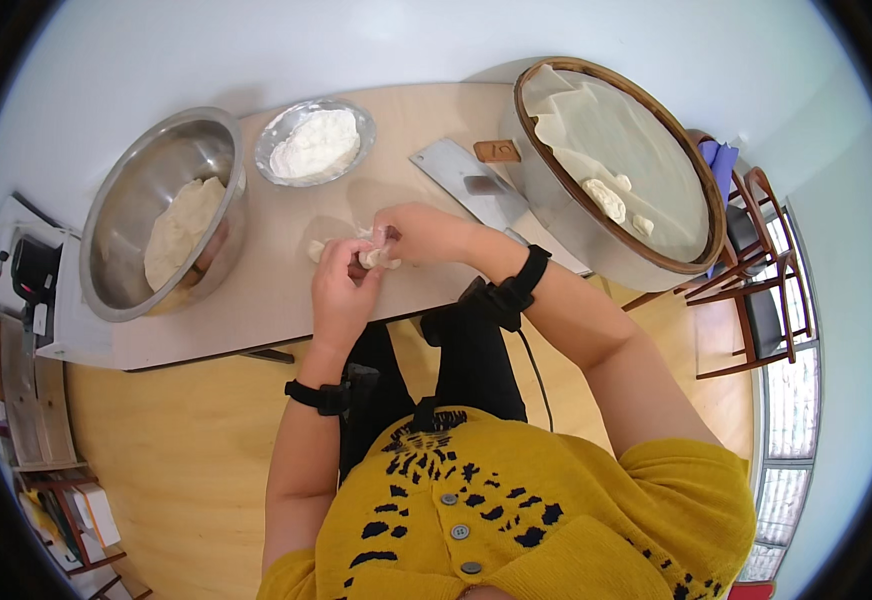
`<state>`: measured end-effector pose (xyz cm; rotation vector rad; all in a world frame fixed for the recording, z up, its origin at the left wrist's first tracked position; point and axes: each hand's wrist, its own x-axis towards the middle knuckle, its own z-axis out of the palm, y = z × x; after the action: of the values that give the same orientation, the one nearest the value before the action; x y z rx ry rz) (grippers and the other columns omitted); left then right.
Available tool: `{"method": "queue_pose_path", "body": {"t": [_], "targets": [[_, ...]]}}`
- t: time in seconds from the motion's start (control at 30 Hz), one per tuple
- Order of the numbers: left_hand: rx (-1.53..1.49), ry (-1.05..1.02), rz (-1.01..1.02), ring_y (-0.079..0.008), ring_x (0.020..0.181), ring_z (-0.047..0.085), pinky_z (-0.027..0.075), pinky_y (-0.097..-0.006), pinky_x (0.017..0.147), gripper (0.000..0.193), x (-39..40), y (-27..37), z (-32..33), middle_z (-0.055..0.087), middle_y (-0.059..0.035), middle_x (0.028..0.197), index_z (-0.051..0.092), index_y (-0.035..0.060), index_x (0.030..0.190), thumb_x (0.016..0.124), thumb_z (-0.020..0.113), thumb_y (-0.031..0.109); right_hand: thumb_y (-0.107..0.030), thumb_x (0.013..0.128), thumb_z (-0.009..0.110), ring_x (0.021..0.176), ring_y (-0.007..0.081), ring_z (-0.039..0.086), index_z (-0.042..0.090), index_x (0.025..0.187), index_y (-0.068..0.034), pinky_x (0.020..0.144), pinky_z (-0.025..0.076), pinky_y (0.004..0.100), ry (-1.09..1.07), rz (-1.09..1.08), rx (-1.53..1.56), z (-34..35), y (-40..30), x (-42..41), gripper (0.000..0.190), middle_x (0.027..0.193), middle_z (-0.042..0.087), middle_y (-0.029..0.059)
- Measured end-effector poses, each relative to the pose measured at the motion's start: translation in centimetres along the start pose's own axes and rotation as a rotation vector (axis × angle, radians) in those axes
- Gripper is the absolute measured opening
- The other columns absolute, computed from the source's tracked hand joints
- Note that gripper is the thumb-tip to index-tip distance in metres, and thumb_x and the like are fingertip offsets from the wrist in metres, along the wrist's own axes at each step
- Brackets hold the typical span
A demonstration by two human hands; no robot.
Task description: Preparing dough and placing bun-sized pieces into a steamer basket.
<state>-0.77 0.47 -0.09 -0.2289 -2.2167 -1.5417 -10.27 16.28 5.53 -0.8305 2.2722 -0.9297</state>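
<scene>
Over the table, my left hand (347, 279) and my right hand (422, 234) meet with their fingertips on a small piece of white dough (378, 259). Both pinch it, and the fingers hide part of it. Just left of my fingers, another dough piece (316, 250) lies on the tabletop, partly covered by my left hand. Loose flour (363, 231) dusts the surface behind my fingers. Beyond my right hand lies a broad metal cleaver (454, 169), its handle end partly hidden by my right forearm.
At left stands a deep steel basin (117, 225) holding a large dough lump (180, 232). Behind my hands is a metal bowl (262, 157) of flour (317, 144). The round steamer (556, 225) at right has a cloth-like liner (646, 150) with several dough pieces (605, 200). Wooden chairs (762, 315) stand beyond.
</scene>
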Motion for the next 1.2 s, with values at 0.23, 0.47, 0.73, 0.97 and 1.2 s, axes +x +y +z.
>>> {"method": "queue_pose_path", "body": {"t": [0.23, 0.47, 0.73, 0.97, 1.2], "targets": [[-0.031, -0.050, -0.071, -0.0171, 0.074, 0.063, 0.052, -0.0269, 0.065, 0.027, 0.0, -0.7, 0.0, 0.061, -0.0097, 0.095, 0.059, 0.0016, 0.102, 0.078, 0.070, -0.003, -0.009, 0.074, 0.072, 0.084, 0.0309, 0.063, 0.063, 0.103, -0.003, 0.076, 0.050, 0.0377, 0.064, -0.264, -0.311, 0.3, 1.4, -0.5, 0.031, 0.093, 0.065, 0.0131], [-0.357, -0.071, -0.162, -0.0121, 0.087, 0.062, 0.051, -0.0258, 0.077, 0.027, -0.1, -1.0, -0.5, 0.063, -0.0061, 0.100, 0.056, 0.0010, 0.108, 0.084, 0.068, -0.002, -0.010, 0.076, 0.071, 0.083, 0.0177, 0.060, 0.059, 0.107, -0.002, 0.073, 0.047, 0.0310, -0.022, -0.093, 0.091, -1.1, 0.0, -0.9, 0.034, 0.095, 0.062, 0.0094], [-0.604, -0.107, -0.227, -0.0115, 0.100, 0.059, 0.048, -0.0245, 0.087, 0.028, 0.0, -1.6, -1.3, 0.059, -0.0045, 0.106, 0.053, 0.0010, 0.112, 0.087, 0.064, -0.005, -0.006, 0.081, 0.068, 0.082, 0.0125, 0.060, 0.058, 0.110, -0.001, 0.073, 0.049, 0.0268, -0.176, -0.033, 0.572, -1.4, 0.6, -0.2, 0.032, 0.095, 0.062, 0.0039], [-0.542, -0.071, -0.255, -0.0101, 0.096, 0.058, 0.046, -0.0238, 0.085, 0.025, -0.1, -1.6, -1.4, 0.060, -0.0031, 0.103, 0.055, 0.0019, 0.109, 0.087, 0.065, -0.004, -0.003, 0.081, 0.067, 0.083, 0.0115, 0.061, 0.059, 0.112, -0.001, 0.073, 0.050, 0.0245, -0.194, 0.042, 0.915, -3.4, 1.5, -0.2, 0.031, 0.094, 0.062, 0.0044], [-0.478, 0.194, -0.269, -0.0099, 0.091, 0.060, 0.049, -0.0241, 0.083, 0.031, -0.1, -1.2, -1.5, 0.063, -0.0056, 0.105, 0.056, -0.0008, 0.118, 0.088, 0.066, 0.000, -0.009, 0.080, 0.070, 0.082, 0.0185, 0.063, 0.063, 0.112, -0.001, 0.072, 0.050, 0.0313, 0.113, 0.162, 0.244, -2.5, 0.4, 1.0, 0.035, 0.093, 0.065, 0.0088]]}}
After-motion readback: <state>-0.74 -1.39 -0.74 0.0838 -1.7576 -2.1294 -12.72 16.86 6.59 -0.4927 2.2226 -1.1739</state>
